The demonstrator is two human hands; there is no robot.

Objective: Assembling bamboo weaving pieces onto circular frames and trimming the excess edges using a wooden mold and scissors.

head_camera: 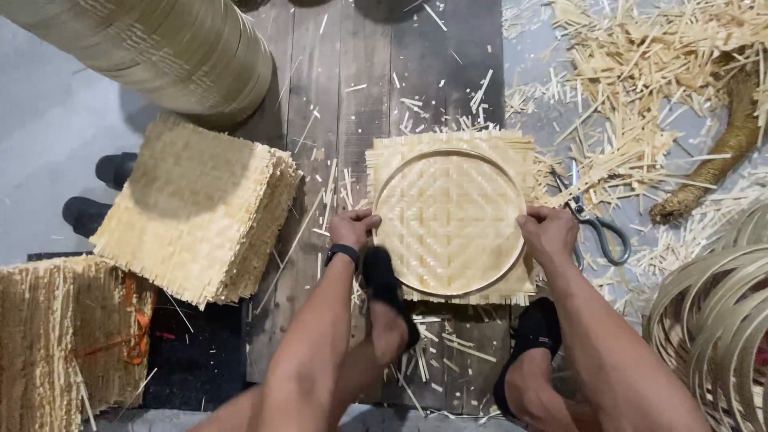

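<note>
A square woven bamboo mat [448, 216] lies on a dark wooden board, with a round bamboo hoop [398, 170] pressed into it so the weave dips like a shallow tray. My left hand [353, 228] grips the hoop's left rim; a black band is on that wrist. On the opposite side, my right hand [548, 234] clasps the right rim. My left foot in a black sock [386, 282] rests on the near left edge of the mat. My right foot [534, 332] sits on the board just below the mat.
A stack of flat woven mats [196, 210] lies to the left, another bundle [68, 336] at the near left. Stacked finished trays [152, 48] sit at the top left. Scissors [596, 224] lie right of the mat amid bamboo offcuts [640, 88]. Loose hoops [712, 320] pile at right.
</note>
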